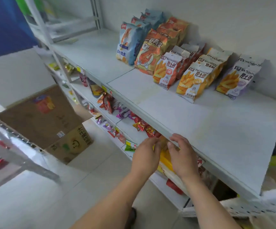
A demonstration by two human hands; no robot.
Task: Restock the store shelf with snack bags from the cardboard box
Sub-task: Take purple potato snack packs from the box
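Both hands, left point(146, 152) and right point(182, 156), grip one yellow snack bag point(166, 158) between them.

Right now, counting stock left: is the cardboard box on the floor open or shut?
Open: the cardboard box has its flaps raised. Contents cannot be seen.

Head view, downward (close) over shelf point(175, 103)

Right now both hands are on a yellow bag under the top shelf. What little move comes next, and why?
Probably push the yellow bag further in onto the lower shelf: the left hand and right hand hold it at the front edge, part still sticking out.
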